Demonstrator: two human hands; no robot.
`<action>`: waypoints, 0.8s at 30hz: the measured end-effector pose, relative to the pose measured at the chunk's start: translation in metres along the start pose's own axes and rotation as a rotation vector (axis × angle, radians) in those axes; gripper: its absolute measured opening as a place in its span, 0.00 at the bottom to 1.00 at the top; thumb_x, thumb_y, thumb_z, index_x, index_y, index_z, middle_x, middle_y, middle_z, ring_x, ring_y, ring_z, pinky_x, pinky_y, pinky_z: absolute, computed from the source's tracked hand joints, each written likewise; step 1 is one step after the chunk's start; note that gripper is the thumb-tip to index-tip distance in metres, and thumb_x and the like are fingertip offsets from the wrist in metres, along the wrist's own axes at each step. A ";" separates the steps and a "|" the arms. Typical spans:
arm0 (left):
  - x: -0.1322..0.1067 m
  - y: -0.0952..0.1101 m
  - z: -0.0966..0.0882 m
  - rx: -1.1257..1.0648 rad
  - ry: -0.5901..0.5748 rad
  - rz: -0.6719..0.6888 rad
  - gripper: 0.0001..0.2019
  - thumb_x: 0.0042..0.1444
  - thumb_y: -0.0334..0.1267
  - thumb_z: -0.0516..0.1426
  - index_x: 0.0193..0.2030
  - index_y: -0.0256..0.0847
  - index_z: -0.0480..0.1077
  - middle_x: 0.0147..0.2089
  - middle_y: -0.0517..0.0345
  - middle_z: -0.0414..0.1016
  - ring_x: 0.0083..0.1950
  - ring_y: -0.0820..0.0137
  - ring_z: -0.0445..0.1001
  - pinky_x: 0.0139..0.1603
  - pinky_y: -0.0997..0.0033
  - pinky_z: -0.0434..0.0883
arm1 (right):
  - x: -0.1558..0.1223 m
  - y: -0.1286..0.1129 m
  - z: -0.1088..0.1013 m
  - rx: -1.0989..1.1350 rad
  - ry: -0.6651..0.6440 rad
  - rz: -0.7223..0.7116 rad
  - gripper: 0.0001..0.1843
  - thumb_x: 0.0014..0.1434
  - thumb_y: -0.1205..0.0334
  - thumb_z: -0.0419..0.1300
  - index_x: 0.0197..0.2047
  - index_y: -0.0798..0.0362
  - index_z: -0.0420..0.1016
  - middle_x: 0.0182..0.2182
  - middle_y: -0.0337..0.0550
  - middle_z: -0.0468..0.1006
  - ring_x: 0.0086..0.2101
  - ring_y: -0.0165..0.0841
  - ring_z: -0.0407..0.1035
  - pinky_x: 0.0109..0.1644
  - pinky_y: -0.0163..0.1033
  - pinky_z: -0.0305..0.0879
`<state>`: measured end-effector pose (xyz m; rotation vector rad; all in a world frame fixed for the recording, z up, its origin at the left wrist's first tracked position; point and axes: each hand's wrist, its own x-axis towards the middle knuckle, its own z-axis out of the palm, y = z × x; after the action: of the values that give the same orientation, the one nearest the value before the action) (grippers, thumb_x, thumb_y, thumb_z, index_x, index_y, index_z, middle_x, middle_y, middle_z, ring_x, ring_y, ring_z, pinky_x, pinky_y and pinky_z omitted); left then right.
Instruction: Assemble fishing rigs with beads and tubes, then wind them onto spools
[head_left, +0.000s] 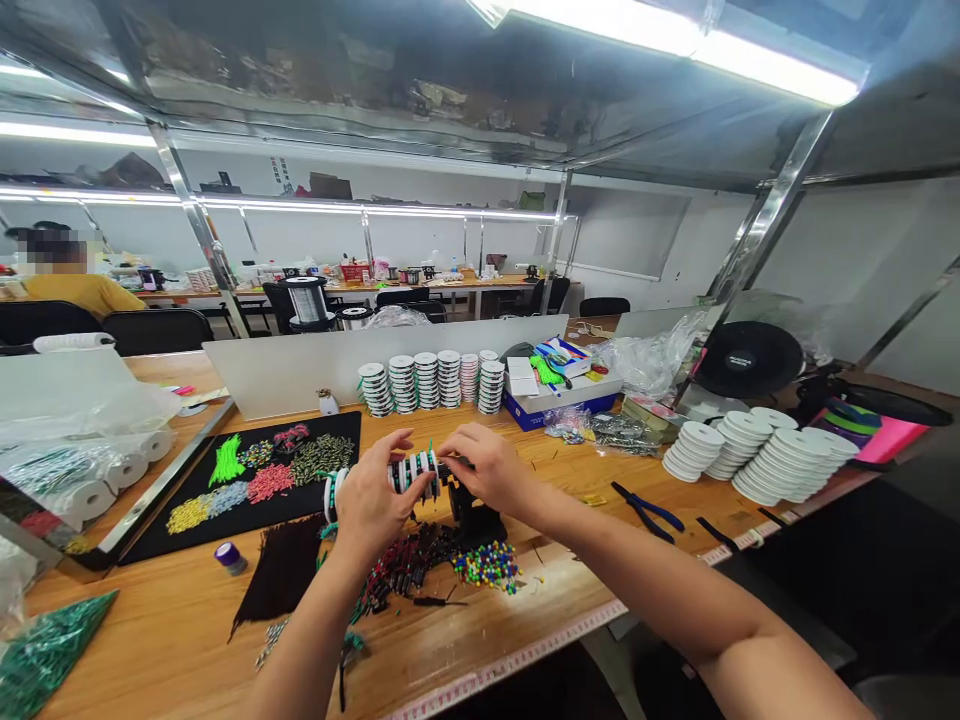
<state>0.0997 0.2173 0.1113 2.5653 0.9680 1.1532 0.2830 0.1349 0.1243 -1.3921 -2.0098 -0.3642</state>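
Note:
My left hand [371,495] is closed round a row of small white and green spools [414,470] that sit on a black stand [471,515]. Across from it, my right hand [487,465] pinches the right end of the same row, fingers curled. Beneath the hands lie a heap of dark red and black beads [409,565] and a cluster of multicoloured round-headed pins [487,565]. A black mat [247,480] to the left carries piles of green, pink, yellow and olive beads.
Stacks of white spools [431,380] line the divider; more [757,450] lie at right. Blue-handled pliers [646,508], a blue-and-white box [559,395], a purple thread spool [229,555], plastic bags [67,430], paper rolls and a black fan [746,358] surround me. A person in yellow [71,285] sits far left.

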 end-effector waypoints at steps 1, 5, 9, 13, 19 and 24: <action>0.000 0.000 0.000 -0.012 -0.001 -0.010 0.26 0.56 0.46 0.63 0.60 0.44 0.63 0.50 0.54 0.79 0.46 0.61 0.80 0.43 0.61 0.75 | 0.008 0.002 0.002 -0.044 -0.073 -0.038 0.05 0.68 0.67 0.58 0.41 0.57 0.76 0.36 0.47 0.78 0.39 0.36 0.71 0.43 0.38 0.65; -0.001 0.001 -0.002 -0.031 -0.002 -0.048 0.30 0.55 0.46 0.63 0.62 0.45 0.61 0.52 0.55 0.78 0.46 0.61 0.80 0.41 0.62 0.74 | 0.026 0.002 0.009 -0.132 -0.225 -0.189 0.06 0.66 0.66 0.61 0.37 0.57 0.78 0.33 0.47 0.77 0.36 0.37 0.70 0.39 0.39 0.65; -0.001 0.003 -0.002 -0.019 -0.006 -0.073 0.32 0.54 0.44 0.64 0.63 0.47 0.59 0.54 0.56 0.77 0.47 0.61 0.80 0.41 0.63 0.73 | 0.035 -0.002 0.004 -0.189 -0.314 -0.315 0.05 0.64 0.72 0.61 0.36 0.63 0.78 0.34 0.53 0.78 0.37 0.38 0.70 0.40 0.41 0.65; -0.002 0.004 -0.004 0.000 -0.013 -0.064 0.32 0.54 0.42 0.65 0.64 0.48 0.58 0.55 0.57 0.77 0.48 0.61 0.80 0.43 0.63 0.73 | 0.043 -0.001 -0.003 -0.200 -0.393 -0.412 0.05 0.63 0.74 0.61 0.35 0.62 0.77 0.32 0.50 0.78 0.35 0.37 0.70 0.38 0.40 0.64; -0.001 0.005 -0.005 0.000 0.005 -0.047 0.35 0.53 0.45 0.66 0.65 0.49 0.56 0.55 0.55 0.77 0.46 0.60 0.81 0.39 0.64 0.75 | 0.048 0.013 -0.015 -0.144 -0.357 -0.368 0.04 0.63 0.69 0.62 0.35 0.58 0.78 0.29 0.43 0.78 0.30 0.32 0.70 0.32 0.36 0.60; -0.001 0.006 -0.004 -0.004 0.055 -0.046 0.42 0.52 0.44 0.67 0.70 0.49 0.50 0.63 0.45 0.68 0.44 0.59 0.81 0.34 0.63 0.76 | 0.046 0.008 -0.017 -0.103 -0.257 -0.264 0.07 0.66 0.69 0.59 0.41 0.59 0.78 0.34 0.46 0.80 0.34 0.32 0.72 0.36 0.36 0.61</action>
<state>0.0994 0.2116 0.1165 2.5068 1.0293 1.2186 0.2862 0.1620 0.1660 -1.2893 -2.4275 -0.4277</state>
